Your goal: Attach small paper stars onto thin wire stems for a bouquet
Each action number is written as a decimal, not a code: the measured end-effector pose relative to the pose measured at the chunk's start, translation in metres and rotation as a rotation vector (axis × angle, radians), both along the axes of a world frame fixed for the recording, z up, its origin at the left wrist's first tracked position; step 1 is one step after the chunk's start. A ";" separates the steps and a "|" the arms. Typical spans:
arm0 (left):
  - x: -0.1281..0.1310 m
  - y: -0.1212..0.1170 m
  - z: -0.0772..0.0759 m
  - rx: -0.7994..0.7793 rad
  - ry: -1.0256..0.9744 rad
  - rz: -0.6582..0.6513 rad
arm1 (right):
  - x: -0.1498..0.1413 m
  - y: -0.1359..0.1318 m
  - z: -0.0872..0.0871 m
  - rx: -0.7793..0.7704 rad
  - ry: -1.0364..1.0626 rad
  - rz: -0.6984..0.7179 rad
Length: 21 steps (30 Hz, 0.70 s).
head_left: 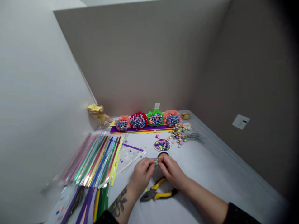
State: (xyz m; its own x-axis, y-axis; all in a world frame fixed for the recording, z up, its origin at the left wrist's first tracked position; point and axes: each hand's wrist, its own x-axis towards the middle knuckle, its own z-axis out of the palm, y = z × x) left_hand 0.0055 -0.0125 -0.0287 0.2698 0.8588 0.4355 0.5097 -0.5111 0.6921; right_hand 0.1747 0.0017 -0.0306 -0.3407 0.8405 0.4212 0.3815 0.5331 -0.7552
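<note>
You are working in a grey-walled corner at a pale-covered table (210, 186). Along its far side lies a purple board (140, 128) carrying a row of tissue-paper bunches (155, 118) packed with paper stars. To the left fan bundles of shiny paper strips (98, 161), and nearer the middle sits a round dish of paper stars (162, 145). Yellow-handled pliers (158, 193) lie on the near side, just below your hands.

Your left hand (141, 174) and right hand (171, 170) meet at mid-table, just near of the dish and in front of a black round object (163, 154) that is mostly hidden. The fingers (149, 162) of both hands are closed narrowly on a small green piece (156, 163), too small to make out fully. With something this tiny, work with your fingertips close together and your wrists steady.
</note>
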 end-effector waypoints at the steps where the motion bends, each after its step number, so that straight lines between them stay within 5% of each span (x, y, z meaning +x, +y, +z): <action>1: 0.001 0.000 0.000 -0.014 -0.001 0.009 | -0.002 0.000 -0.001 -0.006 -0.002 -0.008; 6: 0.000 0.003 0.002 -0.115 -0.146 0.072 | -0.007 0.005 0.014 -0.038 0.014 -0.027; 10: -0.002 0.009 0.002 -0.213 -0.339 0.164 | -0.013 0.049 0.074 0.092 0.060 -0.121; 16: -0.008 0.014 0.002 -0.110 -0.242 0.318 | -0.048 0.175 0.189 0.351 0.234 -0.255; 19: -0.013 0.014 0.005 -0.042 -0.208 0.406 | -0.057 0.203 0.215 0.411 0.252 -0.270; 21: -0.016 0.015 0.008 -0.042 -0.255 0.428 | -0.056 0.191 0.208 0.453 0.195 -0.209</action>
